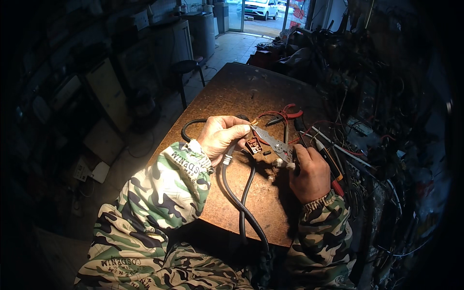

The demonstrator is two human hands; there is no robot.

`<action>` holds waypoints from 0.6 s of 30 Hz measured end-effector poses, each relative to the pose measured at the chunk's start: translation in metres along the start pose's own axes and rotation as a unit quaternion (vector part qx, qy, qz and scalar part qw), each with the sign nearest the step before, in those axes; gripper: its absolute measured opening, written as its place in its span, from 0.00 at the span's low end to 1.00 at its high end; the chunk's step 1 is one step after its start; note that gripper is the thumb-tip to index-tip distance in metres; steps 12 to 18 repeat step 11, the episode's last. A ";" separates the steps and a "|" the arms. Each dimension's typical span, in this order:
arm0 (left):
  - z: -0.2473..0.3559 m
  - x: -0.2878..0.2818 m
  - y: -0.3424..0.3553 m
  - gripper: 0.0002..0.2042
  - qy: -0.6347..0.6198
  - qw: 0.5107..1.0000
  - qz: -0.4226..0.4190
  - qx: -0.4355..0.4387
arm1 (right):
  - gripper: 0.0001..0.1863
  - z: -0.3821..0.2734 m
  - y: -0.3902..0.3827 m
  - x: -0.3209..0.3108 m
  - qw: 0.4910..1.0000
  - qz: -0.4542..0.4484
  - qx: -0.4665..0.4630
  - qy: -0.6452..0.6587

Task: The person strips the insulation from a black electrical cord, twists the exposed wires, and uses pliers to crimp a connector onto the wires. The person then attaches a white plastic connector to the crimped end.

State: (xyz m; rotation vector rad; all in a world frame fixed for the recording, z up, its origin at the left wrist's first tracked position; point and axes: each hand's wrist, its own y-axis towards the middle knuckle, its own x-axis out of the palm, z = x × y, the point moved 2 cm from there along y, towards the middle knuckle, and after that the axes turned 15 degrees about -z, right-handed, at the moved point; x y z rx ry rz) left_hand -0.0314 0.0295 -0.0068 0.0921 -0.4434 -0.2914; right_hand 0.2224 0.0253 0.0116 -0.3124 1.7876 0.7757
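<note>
My left hand [218, 136] is closed, thumb and fingers pinching the end of a black cable [237, 197] over the workbench. A short bare or yellowish wire end [254, 122] shows just past the fingertips. My right hand [311, 175] is wrapped round the handles of a flat metal wire stripper [271, 140], whose tip reaches the wire at my left fingertips. Whether its jaws are closed on the wire is too small to tell. Below the tool lies a small brown plug part [253, 145] with metal pieces. A whitish fitting [227, 159] sits round the cable below my left hand.
Red-handled pliers [293, 113] rest on the wooden workbench [212, 99] beyond the stripper. Several wires, a pen-like tool [328, 157] and tangled cables crowd its right side. A dark stool [186, 66] stands to the left, and a doorway with a white car [261, 8] lies ahead.
</note>
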 end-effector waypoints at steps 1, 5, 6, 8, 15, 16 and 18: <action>0.001 0.000 -0.001 0.06 0.000 1.000 0.002 0.002 | 0.24 0.000 0.000 0.001 1.000 0.002 -0.002 -0.001; -0.003 0.001 0.002 0.06 0.025 1.000 0.004 0.008 | 0.25 0.002 -0.002 0.000 1.000 0.007 0.002 -0.011; -0.006 0.002 0.006 0.06 0.033 0.999 0.001 0.010 | 0.25 0.004 -0.004 -0.001 1.000 0.006 0.008 -0.020; -0.004 0.003 0.004 0.06 0.056 0.998 0.010 0.015 | 0.25 0.004 -0.004 0.001 1.000 0.005 0.004 -0.018; -0.001 0.001 0.000 0.06 0.073 0.997 0.016 0.021 | 0.25 0.002 -0.001 0.003 1.000 0.002 0.001 -0.012; -0.001 0.001 0.000 0.06 0.073 0.997 0.016 0.021 | 0.25 0.002 -0.001 0.003 1.000 0.002 0.001 -0.012; -0.001 0.001 0.000 0.06 0.073 0.997 0.016 0.021 | 0.25 0.002 -0.001 0.003 1.000 0.002 0.001 -0.012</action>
